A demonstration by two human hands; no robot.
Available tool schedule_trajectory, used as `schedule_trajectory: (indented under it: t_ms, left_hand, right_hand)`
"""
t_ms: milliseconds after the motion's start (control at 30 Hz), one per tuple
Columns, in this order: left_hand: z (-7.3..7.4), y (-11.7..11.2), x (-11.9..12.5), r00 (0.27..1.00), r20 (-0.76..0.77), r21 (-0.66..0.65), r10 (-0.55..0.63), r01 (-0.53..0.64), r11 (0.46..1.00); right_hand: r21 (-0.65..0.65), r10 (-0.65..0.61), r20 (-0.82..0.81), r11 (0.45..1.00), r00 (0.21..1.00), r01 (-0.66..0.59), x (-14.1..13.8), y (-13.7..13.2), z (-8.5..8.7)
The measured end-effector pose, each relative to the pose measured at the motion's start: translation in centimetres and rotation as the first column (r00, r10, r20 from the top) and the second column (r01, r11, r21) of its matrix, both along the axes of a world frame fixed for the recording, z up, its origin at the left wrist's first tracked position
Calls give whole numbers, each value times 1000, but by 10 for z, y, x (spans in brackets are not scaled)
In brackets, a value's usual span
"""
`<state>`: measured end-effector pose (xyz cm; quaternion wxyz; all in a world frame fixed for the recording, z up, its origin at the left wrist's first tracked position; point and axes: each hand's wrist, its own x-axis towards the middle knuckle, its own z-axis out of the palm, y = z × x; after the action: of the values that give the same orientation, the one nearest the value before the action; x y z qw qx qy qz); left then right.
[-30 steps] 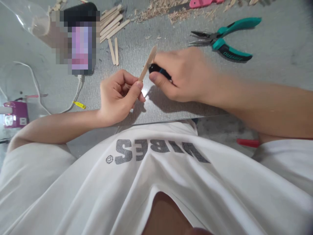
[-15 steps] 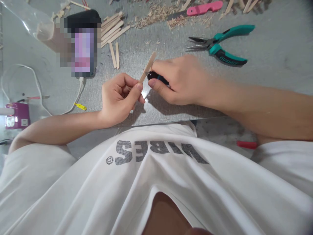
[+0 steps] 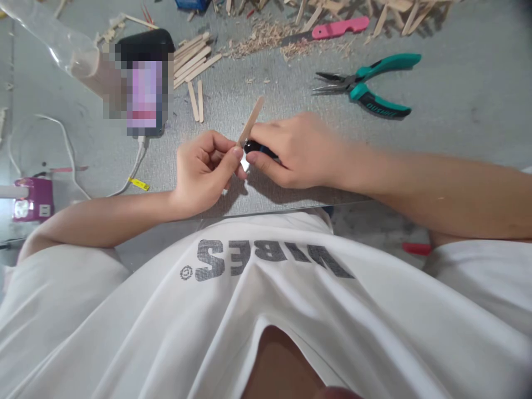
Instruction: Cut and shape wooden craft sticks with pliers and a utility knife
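My left hand [image 3: 204, 169] is closed, pinching the lower end of a flat wooden craft stick [image 3: 251, 119] that tilts up and to the right. My right hand [image 3: 293, 152] is closed around a small knife with a black and blue handle [image 3: 254, 148]. Its short blade shows as a bright glint against the stick just above my left thumb. Both hands hover over the near edge of the grey mat [image 3: 266, 83].
Teal-handled pliers [image 3: 366, 88] lie at the upper right. A pink-handled knife [image 3: 332, 27], wood shavings and loose sticks [image 3: 193, 55] lie at the back. A phone [image 3: 145, 83] with a white cable sits to the left, and a purple power strip [image 3: 29, 202] at the far left.
The knife in my right hand has slid down the stick toward my left thumb. Both hands have moved slightly nearer to me as the view tilted.
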<state>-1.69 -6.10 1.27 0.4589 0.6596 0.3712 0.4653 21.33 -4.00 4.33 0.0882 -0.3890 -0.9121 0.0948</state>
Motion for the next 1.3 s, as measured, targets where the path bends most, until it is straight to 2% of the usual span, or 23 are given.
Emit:
schedule_trajectory:
  t_ms: [67, 267, 500, 733, 900, 1033, 1167, 1300]
  left_hand:
    - [1, -1, 1, 1000, 18, -5, -4, 4, 1000]
    - [1, 0, 2, 1000, 10, -35, 6, -6, 999]
    - [5, -1, 2, 1000, 20, -66, 3, -2, 998]
    - [7, -1, 3, 999, -7, -104, 43, -43, 994]
    - [6, 0, 4, 999, 15, -94, 40, -39, 995]
    - [6, -1, 4, 999, 30, -78, 45, -43, 996]
    - [6, -1, 4, 998, 36, -89, 56, -52, 995]
    - [5, 0, 4, 998, 17, -92, 59, -57, 994]
  right_hand:
    - [8, 3, -4, 1000, 1000, -3, 1, 0, 1]
    - [-6, -101, -50, 995, 994, 101, 8, 8, 4]
    - [8, -33, -21, 999, 999, 33, 3, 4, 4]
    - [-8, -136, -29, 991, 990, 136, 9, 11, 15]
    - [-88, -97, -128, 992, 987, 86, 5, 7, 6]
    - [-93, -149, -224, 987, 963, 131, 5, 12, -3]
    - [-24, -120, -138, 993, 983, 117, 6, 13, 3]
    - [-33, -67, -109, 997, 992, 64, 5, 8, 6]
